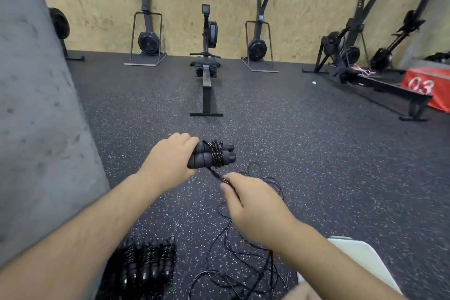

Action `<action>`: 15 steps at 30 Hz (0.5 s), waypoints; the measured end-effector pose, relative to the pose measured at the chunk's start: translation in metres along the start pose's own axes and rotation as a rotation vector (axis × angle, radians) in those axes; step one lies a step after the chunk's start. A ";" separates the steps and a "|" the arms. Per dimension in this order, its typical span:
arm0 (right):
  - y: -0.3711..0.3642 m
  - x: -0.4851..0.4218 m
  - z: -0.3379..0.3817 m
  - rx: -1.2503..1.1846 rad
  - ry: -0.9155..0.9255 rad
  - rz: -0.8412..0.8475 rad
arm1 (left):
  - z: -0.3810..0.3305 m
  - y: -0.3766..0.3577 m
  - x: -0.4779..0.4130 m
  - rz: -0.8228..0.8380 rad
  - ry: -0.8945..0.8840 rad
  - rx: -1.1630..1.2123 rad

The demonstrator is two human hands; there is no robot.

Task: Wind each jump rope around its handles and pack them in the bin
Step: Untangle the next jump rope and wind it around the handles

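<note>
My left hand (170,161) grips two black foam jump-rope handles (230,153) held side by side, with a few turns of black speckled rope (216,156) wound round their middle. My right hand (253,207) pinches the free length of that rope just below the handles, and the strand runs taut between them. The rest of the rope (243,251) lies in loose tangled loops on the floor under my right arm. Several wound jump ropes (146,268) lie packed together at the bottom left. A white bin corner (365,258) shows at the lower right.
A grey concrete pillar (36,129) stands at my left. Rowing machines (207,68) and ski trainers (148,41) line the plywood wall ahead. A red box marked 03 (423,85) sits far right. The floor is dark speckled rubber (316,165).
</note>
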State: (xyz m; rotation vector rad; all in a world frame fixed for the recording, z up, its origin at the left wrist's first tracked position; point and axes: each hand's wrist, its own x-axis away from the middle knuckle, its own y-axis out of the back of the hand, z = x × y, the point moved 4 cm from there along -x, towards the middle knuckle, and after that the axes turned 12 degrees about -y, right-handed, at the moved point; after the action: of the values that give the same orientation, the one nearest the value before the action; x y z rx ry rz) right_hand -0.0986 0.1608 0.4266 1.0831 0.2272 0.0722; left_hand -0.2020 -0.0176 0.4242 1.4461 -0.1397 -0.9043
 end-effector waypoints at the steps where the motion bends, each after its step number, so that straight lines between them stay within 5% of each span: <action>1: 0.012 -0.003 0.003 0.085 0.029 -0.047 | -0.002 -0.001 -0.001 -0.002 -0.027 -0.018; 7: 0.059 -0.048 0.005 0.433 0.211 -0.167 | -0.028 0.000 0.004 0.040 -0.267 0.084; 15: 0.049 -0.081 -0.048 -0.073 -0.041 0.184 | -0.063 0.053 0.008 -0.059 -0.227 0.560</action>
State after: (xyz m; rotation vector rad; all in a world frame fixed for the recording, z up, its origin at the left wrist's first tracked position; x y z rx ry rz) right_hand -0.1857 0.2120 0.4607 1.0297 0.0873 0.2213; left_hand -0.1358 0.0201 0.4562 1.8620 -0.5570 -1.1325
